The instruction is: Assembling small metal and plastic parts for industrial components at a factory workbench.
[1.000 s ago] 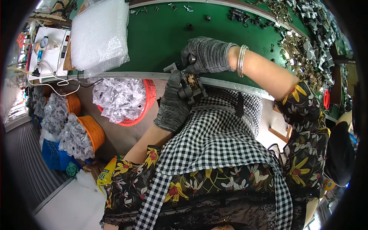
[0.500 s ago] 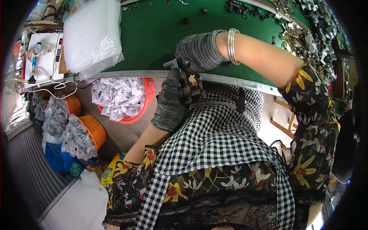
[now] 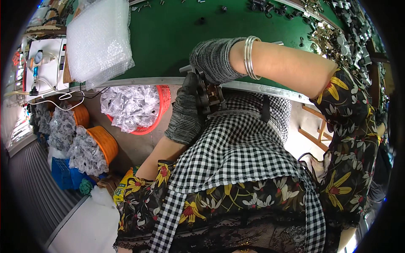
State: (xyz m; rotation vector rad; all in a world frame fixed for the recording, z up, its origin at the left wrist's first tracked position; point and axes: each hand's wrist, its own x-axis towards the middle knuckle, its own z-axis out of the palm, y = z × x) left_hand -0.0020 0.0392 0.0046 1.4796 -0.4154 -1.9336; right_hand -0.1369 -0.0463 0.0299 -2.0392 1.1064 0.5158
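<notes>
My left hand (image 3: pixel 185 116), in a grey knitted glove, is closed around a dark metal assembly (image 3: pixel 207 100) at the table's near edge, in front of my apron. A short grey cylindrical stub (image 3: pixel 186 68) sticks out from its upper left, beside my left thumb. My right hand (image 3: pixel 216 60), gloved alike, is curled over the top of the assembly. Its fingertips are hidden, so whatever they pinch does not show. Part of a brownish inner face of the assembly is visible below my right hand.
Bubble-wrap sheets (image 3: pixel 100 44) lie on the green table (image 3: pixel 168 38) at the left. Below stands a red basket (image 3: pixel 164 107) of bagged parts, with orange baskets (image 3: pixel 105 145) further left. Loose metal parts (image 3: pixel 325 38) are heaped at the right; small dark pieces (image 3: pixel 261 6) lie far back.
My right hand and forearm have shifted slightly left and down. The assembly has turned, so its gold-coloured inner piece shows less. My left hand keeps its hold.
</notes>
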